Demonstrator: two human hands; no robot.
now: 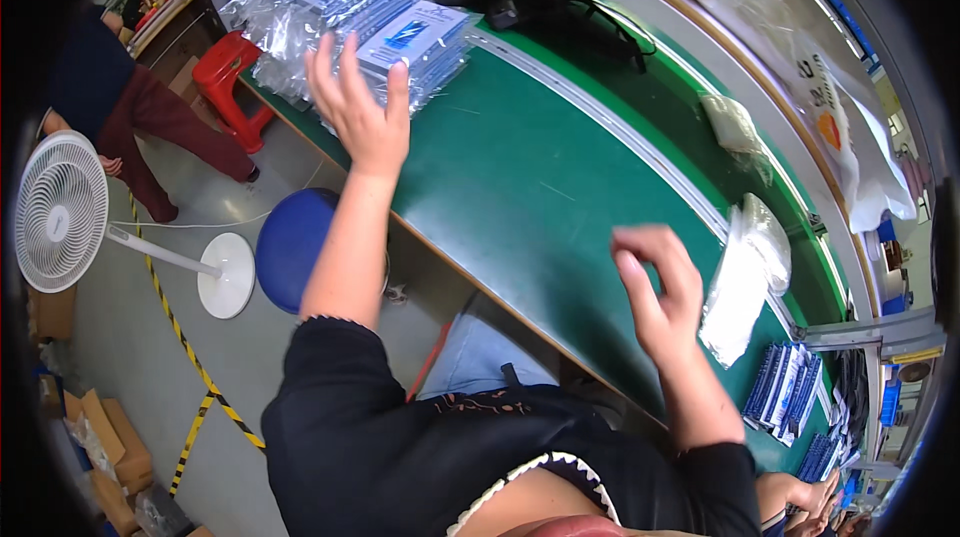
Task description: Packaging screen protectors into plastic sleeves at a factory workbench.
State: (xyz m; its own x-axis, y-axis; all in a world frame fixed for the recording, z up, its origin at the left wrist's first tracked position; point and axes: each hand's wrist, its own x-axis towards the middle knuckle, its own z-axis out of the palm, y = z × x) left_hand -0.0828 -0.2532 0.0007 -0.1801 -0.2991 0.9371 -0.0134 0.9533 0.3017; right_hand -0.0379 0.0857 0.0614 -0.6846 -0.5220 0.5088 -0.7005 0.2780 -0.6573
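Observation:
At the far left of the green work table lie piles of clear-bagged flat packs (412,37) with blue and white fronts. My left hand (362,117) is over the near edge of these piles, its fingers spread and nothing held; whether the fingertips touch the plastic I cannot tell. My right hand (660,287) hovers above the table's right part, slightly blurred. Its fingers are bent, with the thumb apart from them, and nothing shows between. Beyond it lies a bundle of clear plastic bags (738,287).
Blue-white packs (785,392) stand in a row at the right, near another person's hands (815,502). Black cables (560,7) lie at the back. Left of the table are a red stool (228,82), a blue round stool (290,249), a white fan (62,212) and a person (140,127).

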